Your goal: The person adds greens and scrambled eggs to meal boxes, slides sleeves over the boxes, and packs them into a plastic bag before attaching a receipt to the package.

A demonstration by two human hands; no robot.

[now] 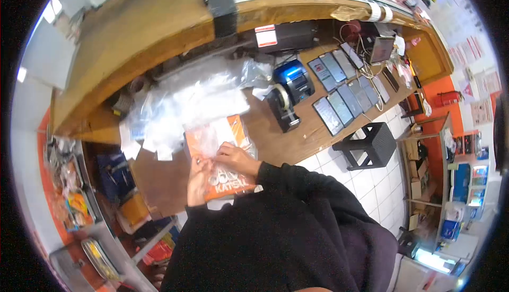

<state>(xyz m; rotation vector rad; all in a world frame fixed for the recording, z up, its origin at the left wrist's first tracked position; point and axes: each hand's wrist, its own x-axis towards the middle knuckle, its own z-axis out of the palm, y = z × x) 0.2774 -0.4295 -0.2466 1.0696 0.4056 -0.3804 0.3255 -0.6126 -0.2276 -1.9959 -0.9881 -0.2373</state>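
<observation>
An orange and white package [237, 185] with "KATSU" printed on it lies at the table edge in front of me, with clear plastic [208, 139] over it. My left hand [198, 181] is at the package's left side, its fingertips pinched together on the plastic. From the right, my right hand [236, 158] reaches across the package, fingers curled and closed on the same plastic. The two hands nearly touch. What exactly lies between the fingertips is too small to make out.
A heap of clear plastic bags [196, 93] lies beyond the package. To its right stand a tape dispenser [283, 109] and a blue-black label printer [294, 80]. Several phones [339, 106] lie in rows on the table [265, 127]. A black stool [374, 144] stands on the tiled floor.
</observation>
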